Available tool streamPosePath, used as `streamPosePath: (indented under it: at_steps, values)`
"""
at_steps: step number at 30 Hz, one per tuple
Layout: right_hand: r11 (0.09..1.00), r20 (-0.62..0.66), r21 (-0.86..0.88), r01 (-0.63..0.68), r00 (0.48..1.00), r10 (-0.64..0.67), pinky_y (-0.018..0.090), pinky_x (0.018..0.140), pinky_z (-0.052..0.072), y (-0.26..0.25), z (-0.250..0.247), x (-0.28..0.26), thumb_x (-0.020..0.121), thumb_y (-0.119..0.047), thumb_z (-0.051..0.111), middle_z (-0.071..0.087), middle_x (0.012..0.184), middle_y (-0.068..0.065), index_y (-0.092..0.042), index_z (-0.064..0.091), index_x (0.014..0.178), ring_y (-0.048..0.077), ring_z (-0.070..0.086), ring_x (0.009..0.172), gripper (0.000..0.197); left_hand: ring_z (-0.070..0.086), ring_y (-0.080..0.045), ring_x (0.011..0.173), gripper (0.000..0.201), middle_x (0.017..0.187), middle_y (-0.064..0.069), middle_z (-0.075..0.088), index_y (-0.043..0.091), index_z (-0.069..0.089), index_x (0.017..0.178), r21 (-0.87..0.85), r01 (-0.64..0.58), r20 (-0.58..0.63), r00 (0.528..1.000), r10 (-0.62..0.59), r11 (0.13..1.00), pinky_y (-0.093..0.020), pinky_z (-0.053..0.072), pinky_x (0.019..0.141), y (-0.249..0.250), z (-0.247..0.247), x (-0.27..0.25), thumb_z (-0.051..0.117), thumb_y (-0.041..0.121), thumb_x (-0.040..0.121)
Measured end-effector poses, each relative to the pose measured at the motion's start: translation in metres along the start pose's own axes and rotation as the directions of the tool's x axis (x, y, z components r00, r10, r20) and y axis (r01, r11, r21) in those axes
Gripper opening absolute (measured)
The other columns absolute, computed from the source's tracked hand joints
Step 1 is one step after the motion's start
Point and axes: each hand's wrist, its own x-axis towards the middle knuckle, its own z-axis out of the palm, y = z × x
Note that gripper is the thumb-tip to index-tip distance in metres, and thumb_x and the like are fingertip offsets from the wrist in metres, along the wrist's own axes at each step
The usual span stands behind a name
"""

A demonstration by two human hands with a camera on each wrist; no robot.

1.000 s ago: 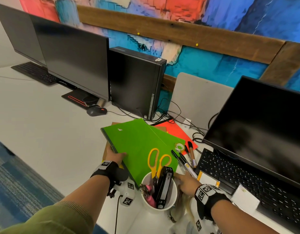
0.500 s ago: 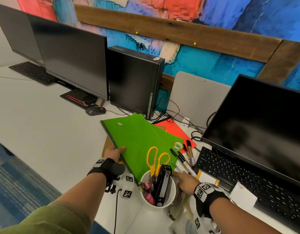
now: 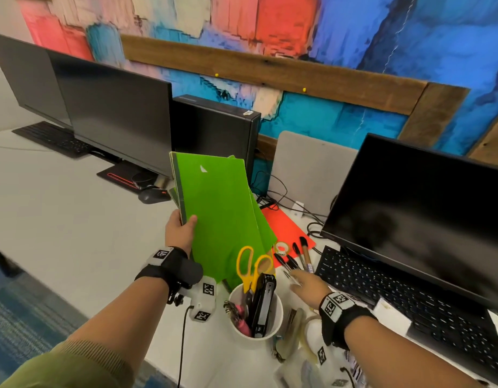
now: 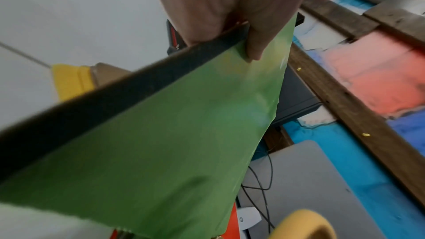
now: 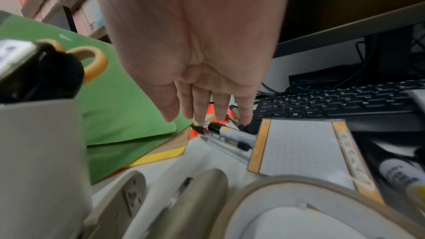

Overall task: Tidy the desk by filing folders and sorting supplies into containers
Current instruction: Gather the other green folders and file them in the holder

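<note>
from my remote seat i take the white cup (image 3: 254, 330) as my landmark; it stands on the desk (image 3: 60, 219) between the two forearms. my left hand (image 3: 180, 232) is up and to the left of the cup, pinching the green folders (image 3: 222, 217) at their dark spine edge, thumb on the front face and the other fingers behind. the wrist view shows the thumb (image 4: 257, 43) pressed flat on the green cover. the folders are tilted up off the desk, their lower corner hanging just behind the cup. a kraft folder with a yellow edge (image 5: 161, 154) lies on the desk under them.

my right hand (image 3: 309, 284) is just right of the cup, palm down, fingers straight and close together, holding nothing. its fingertips (image 5: 220, 114) reach down onto a cluster of black pens and markers (image 3: 295, 259) that lie beyond the cup and to its right; i cannot tell whether they truly touch.

in the cup stand yellow-handled scissors (image 3: 249, 264), a black stapler (image 3: 263, 302) and something pink. an orange folder (image 3: 287, 228) lies flat further back to the right, partly under the pens, with a small tape roll (image 3: 281, 248) on it. a black keyboard (image 3: 410, 303) sits to the right of the cup below a dark monitor (image 3: 418, 217). a gridded notepad with orange borders (image 5: 299, 148) lies between the cup and the keyboard.
</note>
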Motion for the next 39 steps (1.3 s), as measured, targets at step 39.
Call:
streamPosePath:
  at_steps: [39]
  values:
    - [0.692,-0.230,0.705,0.158,0.973,0.011,0.037,0.096,0.047,-0.060,-0.041,0.013,0.092,0.004,0.048,0.061,0.124,0.012,-0.006,0.051,0.125,0.025,0.059,0.110,0.035,0.053,-0.031,0.120,0.062,0.133,-0.016,0.053,0.010,0.037,0.134,0.189,0.012,0.246,0.968,-0.059,0.982,-0.053,0.041,0.103,-0.019,-0.002,-0.025,0.069,0.006,0.081]
